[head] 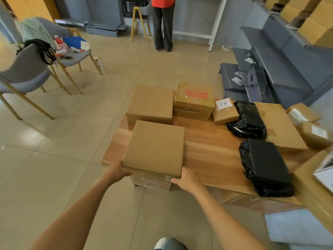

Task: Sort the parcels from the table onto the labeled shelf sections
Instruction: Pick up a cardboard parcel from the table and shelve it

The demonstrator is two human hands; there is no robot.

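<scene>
A: Entry. The flat brown box (154, 147) sits at the near left corner of the wooden table (212, 141), its near edge overhanging toward me. Plain cardboard, square, shallow, no label on top that I can see.

B: Hands?

A: The left hand (117, 171) cups the near left corner, fingers curled under. The right hand (186, 178) clamps the near right corner, thumb up on the edge. Both wrapped on the box, neither spread free.

B: How will it handle?

A: My guess: stiff walls, dry matte faces, fair friction. Weight unknown; it looks light for its spread, but contents may shift. I would keep hold low at both corners and lift level.

B: Neighbours?

A: A second plain box (150, 103) just behind it, a taped box with red print (195, 98) beside that, black-wrapped parcels (264, 163) further right. Grey shelving (288, 56) stands beyond the table.
</scene>
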